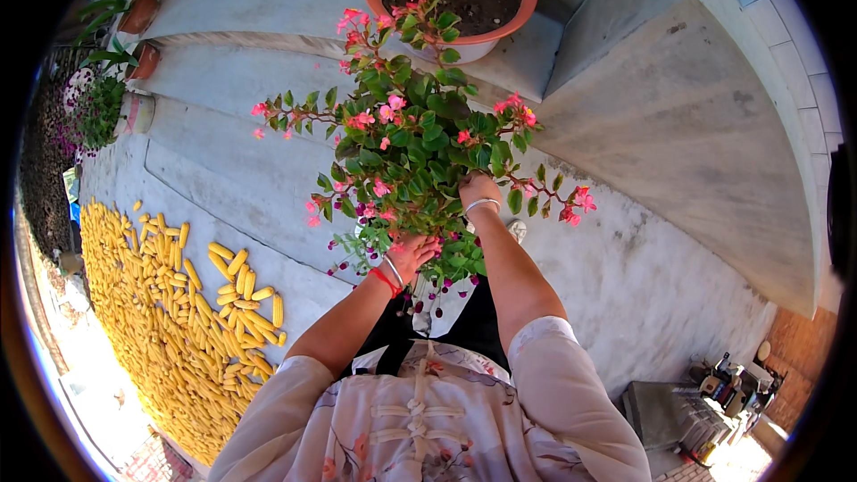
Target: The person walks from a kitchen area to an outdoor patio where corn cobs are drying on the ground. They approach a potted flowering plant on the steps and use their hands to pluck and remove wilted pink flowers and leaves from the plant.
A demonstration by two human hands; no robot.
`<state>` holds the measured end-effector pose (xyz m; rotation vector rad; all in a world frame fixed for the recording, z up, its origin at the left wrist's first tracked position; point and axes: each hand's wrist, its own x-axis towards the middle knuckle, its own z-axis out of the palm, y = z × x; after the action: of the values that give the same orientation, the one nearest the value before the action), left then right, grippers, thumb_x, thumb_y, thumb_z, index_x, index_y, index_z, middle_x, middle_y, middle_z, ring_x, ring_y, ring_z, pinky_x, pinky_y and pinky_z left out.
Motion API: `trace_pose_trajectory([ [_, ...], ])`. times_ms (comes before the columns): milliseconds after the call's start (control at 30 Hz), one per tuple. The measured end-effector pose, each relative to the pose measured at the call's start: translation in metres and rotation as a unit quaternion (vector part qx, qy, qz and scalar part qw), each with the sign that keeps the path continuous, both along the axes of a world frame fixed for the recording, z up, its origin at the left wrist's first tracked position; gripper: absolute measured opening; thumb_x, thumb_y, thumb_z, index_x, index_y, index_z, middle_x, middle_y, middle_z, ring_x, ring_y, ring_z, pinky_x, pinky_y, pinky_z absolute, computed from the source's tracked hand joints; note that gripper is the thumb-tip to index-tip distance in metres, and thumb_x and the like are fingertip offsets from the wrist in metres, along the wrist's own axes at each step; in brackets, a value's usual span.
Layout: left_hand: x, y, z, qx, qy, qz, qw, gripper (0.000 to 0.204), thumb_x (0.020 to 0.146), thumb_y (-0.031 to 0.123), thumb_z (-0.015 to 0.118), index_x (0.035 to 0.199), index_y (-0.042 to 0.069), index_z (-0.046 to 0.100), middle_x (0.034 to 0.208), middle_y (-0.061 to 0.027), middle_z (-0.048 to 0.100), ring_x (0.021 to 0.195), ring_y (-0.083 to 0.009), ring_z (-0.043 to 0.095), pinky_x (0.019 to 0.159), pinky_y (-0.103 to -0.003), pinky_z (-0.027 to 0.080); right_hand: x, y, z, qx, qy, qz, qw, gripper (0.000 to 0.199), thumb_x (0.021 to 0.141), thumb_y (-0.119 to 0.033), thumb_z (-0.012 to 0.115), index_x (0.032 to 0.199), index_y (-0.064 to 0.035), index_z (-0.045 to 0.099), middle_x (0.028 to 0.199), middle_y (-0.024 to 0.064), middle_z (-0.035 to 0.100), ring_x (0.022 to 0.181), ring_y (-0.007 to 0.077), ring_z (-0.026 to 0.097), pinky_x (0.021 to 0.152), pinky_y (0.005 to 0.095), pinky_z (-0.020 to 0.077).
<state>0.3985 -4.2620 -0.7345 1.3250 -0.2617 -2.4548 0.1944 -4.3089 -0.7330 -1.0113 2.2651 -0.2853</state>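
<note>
A leafy begonia [420, 138] with pink flowers spreads in front of me, its long stems reaching out to both sides. Below it, closer to my body, grows a plant with small round purple blooms [464, 259]. My left hand [412, 254], with a silver bangle and a red cord at the wrist, lies against the lower foliage with its fingers stretched to the right. Among the leaves on the begonia's right side is my right hand [480, 189], also wearing a silver bangle. Leaves hide its fingertips, so its grip does not show.
A large terracotta-rimmed pot [527, 4] with a thick trunk stands on the concrete steps [241, 71] ahead. Corn cobs [170, 339] cover the ground at left. Smaller potted plants [138, 13] line the far left. A sloped concrete wall [678, 116] rises at right.
</note>
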Motion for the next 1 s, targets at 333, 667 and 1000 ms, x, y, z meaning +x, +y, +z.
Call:
trace_pose_trajectory([
  [333,0.014,-0.011,-0.006,-0.004,0.077,-0.034,0.996,0.019,0.081,0.021,0.053,0.092,0.005,0.055,0.107,-0.0096,0.053,0.106,-0.0210,0.047,0.093,-0.033,0.033,0.013,0.085,0.001,-0.137,-0.151,-0.274,0.940,0.016,0.071,-0.021,0.056,0.076,-0.0063,0.060,0.064,0.0112,0.061,0.059,0.0246,0.059,0.057,0.0334,0.0464],
  [667,0.010,-0.014,-0.008,-0.094,0.015,-0.140,0.986,0.021,0.079,0.020,0.056,0.095,0.008,0.050,0.103,-0.0081,0.055,0.103,-0.0198,0.049,0.090,-0.035,0.035,0.029,0.108,0.027,-0.197,-0.101,-0.137,0.965,0.016,0.078,-0.019,0.053,0.087,-0.0081,0.061,0.061,0.0036,0.059,0.044,0.0103,0.052,0.044,0.0244,0.0413],
  [1000,-0.009,0.000,0.004,-0.122,-0.081,-0.193,0.970,0.016,0.083,0.020,0.052,0.094,0.008,0.052,0.104,-0.0047,0.055,0.098,-0.0147,0.051,0.086,-0.032,0.037,0.000,0.014,0.026,0.018,-0.013,0.068,0.997,0.028,0.077,-0.025,0.047,0.100,-0.0125,0.055,0.088,0.0143,0.060,0.085,0.0308,0.056,0.073,0.0394,0.0445],
])
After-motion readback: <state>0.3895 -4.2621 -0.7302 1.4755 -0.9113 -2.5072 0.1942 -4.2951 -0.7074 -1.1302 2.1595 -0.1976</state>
